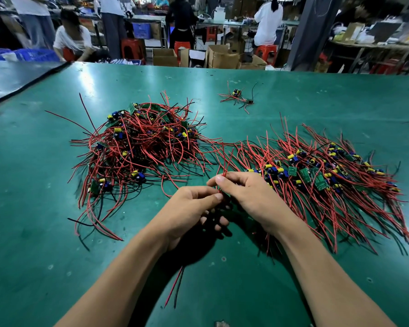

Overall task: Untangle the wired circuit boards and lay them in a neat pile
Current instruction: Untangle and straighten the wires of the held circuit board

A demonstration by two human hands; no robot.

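Tangle: your unsorted heap of wired circuit boards [137, 147] sits on the left of the green table [33, 185], red and black leads crossing every way
Loose ends: a red and a black lead [175, 286] trail out from under your left forearm
Left hand: your left hand [189, 206] is between the two heaps, thumb and forefinger closed on the red wires [224, 168], other fingers curled beneath
Right hand: your right hand [248, 197] meets the left, thumb and forefinger pinching the same red wires, whose tips stick up above your fingers
Held board: hidden between your hands
Stray: small cluster [237, 97] lies well apart at the far side
Sorted pile: your laid-out boards [328, 173] spread to the right, leads roughly parallel
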